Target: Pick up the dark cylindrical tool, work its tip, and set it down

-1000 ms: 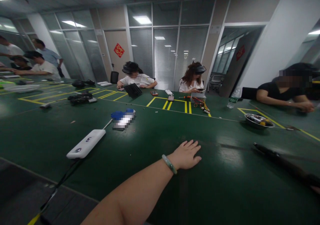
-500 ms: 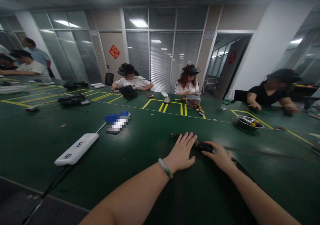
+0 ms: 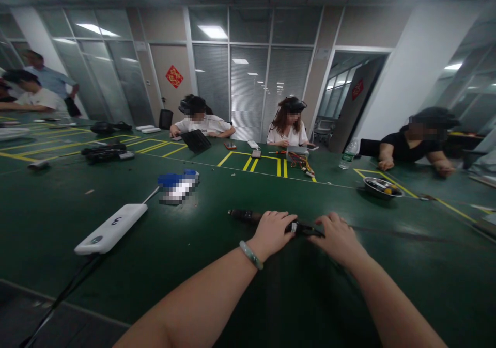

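A slim dark electric screwdriver (image 3: 245, 215) lies across the green table in front of me, its metal tip pointing left. My left hand (image 3: 274, 230), with a pale green bangle on the wrist, is closed over the middle of its body. Just right of it, my right hand (image 3: 338, 239) has its thumb and fingers around the black cord (image 3: 313, 231) at the tool's rear end. The palm hides where the cord runs on.
To the left lie a white power bank (image 3: 112, 228) and a phone (image 3: 180, 189) with something blue beside it. A metal bowl (image 3: 383, 195) of small parts and a water bottle (image 3: 349, 154) stand at right. Several people sit around the green table (image 3: 217, 270).
The screwdriver has slid left, its tip now further out past my left hand. My left hand has gone from lying flat to curling around the body; my right hand is now at the cord end.
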`<state>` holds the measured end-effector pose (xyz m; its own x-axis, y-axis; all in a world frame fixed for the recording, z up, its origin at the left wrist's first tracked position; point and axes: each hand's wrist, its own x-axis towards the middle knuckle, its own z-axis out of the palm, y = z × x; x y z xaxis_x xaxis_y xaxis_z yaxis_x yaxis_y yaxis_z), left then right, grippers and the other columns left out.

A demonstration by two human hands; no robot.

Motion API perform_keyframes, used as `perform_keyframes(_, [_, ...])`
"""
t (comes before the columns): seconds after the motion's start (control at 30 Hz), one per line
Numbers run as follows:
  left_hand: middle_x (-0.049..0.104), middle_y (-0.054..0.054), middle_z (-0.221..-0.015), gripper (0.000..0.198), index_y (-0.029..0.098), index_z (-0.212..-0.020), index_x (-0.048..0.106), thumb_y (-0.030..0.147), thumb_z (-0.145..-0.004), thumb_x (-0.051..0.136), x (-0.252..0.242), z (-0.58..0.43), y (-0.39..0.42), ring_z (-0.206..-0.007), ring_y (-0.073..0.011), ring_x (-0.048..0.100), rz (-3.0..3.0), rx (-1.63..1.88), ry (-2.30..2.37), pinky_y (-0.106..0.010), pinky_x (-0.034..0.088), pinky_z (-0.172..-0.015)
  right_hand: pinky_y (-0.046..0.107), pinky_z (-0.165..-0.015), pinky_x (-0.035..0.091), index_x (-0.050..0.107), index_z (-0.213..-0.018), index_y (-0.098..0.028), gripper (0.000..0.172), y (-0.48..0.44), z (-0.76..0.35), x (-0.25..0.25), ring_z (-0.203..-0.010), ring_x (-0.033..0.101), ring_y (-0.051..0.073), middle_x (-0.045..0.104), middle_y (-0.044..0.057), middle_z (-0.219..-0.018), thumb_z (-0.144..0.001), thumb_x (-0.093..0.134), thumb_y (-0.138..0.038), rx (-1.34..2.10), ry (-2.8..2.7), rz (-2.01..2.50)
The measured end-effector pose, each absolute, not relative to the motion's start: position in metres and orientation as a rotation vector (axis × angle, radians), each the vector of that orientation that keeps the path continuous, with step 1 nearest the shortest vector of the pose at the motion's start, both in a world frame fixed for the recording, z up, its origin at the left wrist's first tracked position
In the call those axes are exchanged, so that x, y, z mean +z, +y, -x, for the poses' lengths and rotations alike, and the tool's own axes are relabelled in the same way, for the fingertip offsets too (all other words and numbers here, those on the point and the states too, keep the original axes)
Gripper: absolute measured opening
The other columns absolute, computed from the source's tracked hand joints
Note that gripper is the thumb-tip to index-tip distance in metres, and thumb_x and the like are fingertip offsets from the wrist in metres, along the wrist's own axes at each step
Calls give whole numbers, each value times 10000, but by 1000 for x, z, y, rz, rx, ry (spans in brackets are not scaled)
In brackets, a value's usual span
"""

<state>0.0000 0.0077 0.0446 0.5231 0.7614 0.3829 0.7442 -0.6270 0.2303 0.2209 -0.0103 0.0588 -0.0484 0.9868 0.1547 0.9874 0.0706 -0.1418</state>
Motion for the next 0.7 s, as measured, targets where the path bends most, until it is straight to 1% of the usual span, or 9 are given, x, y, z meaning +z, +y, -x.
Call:
perform_keyframes(0.03, [539,-27,-1341,460,304,-1341,465,443,-907,521,45,0,8,-1196,-234,494,-2711,695,1336,-408,340,-1024,426,-831,428,631,-1017,-201,394,-16,-230,63,-1036,556,321,569,114,-1077,-717,687,-451,62,-2163,2125])
perform_keyframes(0.07, [557,-20,-1316,450,308,-1337,469,450,-912,519,45,0,9,-1183,-227,502,-2712,685,1330,-403,345,-1017,406,-780,442,639,-924,-195,334,-21,-237,66,-955,590,307,593,102,-989,-710,699,-444,150,-2197,2213])
perform_keyframes(0.1, [564,-15,-1303,452,310,-1339,466,456,-914,520,46,0,9,-1174,-223,506,-2713,681,1326,-398,350,-1010,385,-739,447,636,-871,-193,289,-26,-242,67,-889,609,287,606,89,-926,-713,701,-426,230,-2231,2265])
perform_keyframes(0.17, [563,-10,-1303,460,313,-1347,455,460,-917,521,47,1,9,-1167,-219,508,-2717,681,1318,-391,357,-1001,358,-693,442,637,-846,-198,202,-33,-245,65,-833,623,261,621,77,-884,-745,676,-370,288,-2281,2295])
perform_keyframes(0.27, [556,-7,-1313,465,319,-1354,448,451,-917,530,48,1,8,-1166,-218,507,-2724,668,1322,-384,359,-996,342,-668,432,655,-833,-201,115,-38,-238,63,-844,629,255,631,92,-928,-777,643,-301,220,-2275,2333])
perform_keyframes(0.37, [564,-12,-1301,461,317,-1347,457,444,-912,546,49,0,7,-1153,-222,515,-2728,667,1334,-383,358,-990,336,-651,426,669,-842,-207,101,-38,-234,64,-830,629,252,632,95,-938,-779,646,-283,182,-2236,2350])
perform_keyframes(0.47, [595,-17,-1240,449,311,-1326,478,441,-904,563,49,-1,8,-1109,-225,535,-2735,662,1335,-377,368,-965,326,-644,422,669,-832,-224,79,-30,-243,63,-807,625,236,623,75,-909,-806,627,-285,161,-2149,2334])
perform_keyframes(0.6, [601,-23,-1205,456,309,-1333,471,455,-908,550,49,-2,11,-1100,-226,540,-2737,582,1334,-374,373,-953,321,-647,421,675,-843,-239,128,-12,-261,53,-827,615,229,601,72,-941,-864,577,-318,93,-2004,2290])
perform_keyframes(0.7, [595,-23,-1209,460,310,-1330,473,465,-905,551,51,1,13,-1112,-227,536,-2746,550,1314,-375,372,-962,327,-685,431,690,-860,-239,150,-3,-265,48,-872,599,230,582,75,-992,-874,576,-334,2,-1974,2204])
